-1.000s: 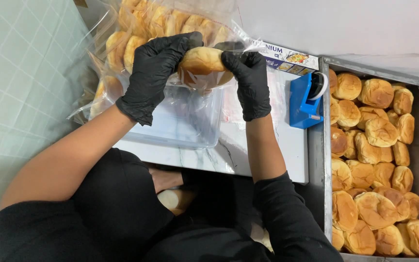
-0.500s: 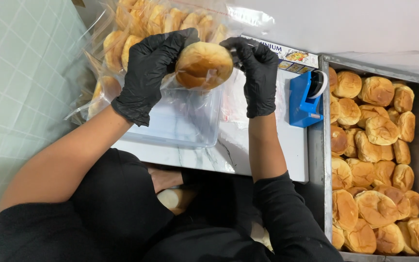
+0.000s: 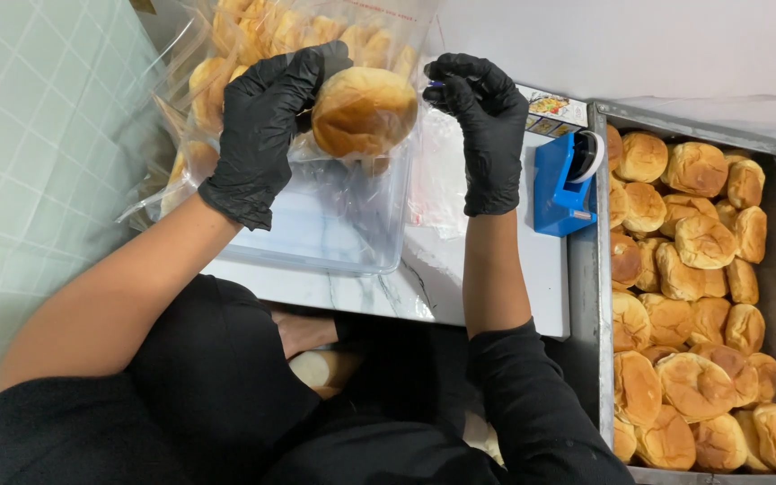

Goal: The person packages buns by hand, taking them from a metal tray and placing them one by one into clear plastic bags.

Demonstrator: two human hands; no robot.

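Bun (image 3: 363, 110), round and golden inside a clear bag (image 3: 406, 54), sits raised above the bench (image 3: 487, 287), cupped by the left hand (image 3: 262, 126). The right hand (image 3: 482, 117) pinches the bag's edge; a firm, tight pinch close against the bun would likely seal neatly.
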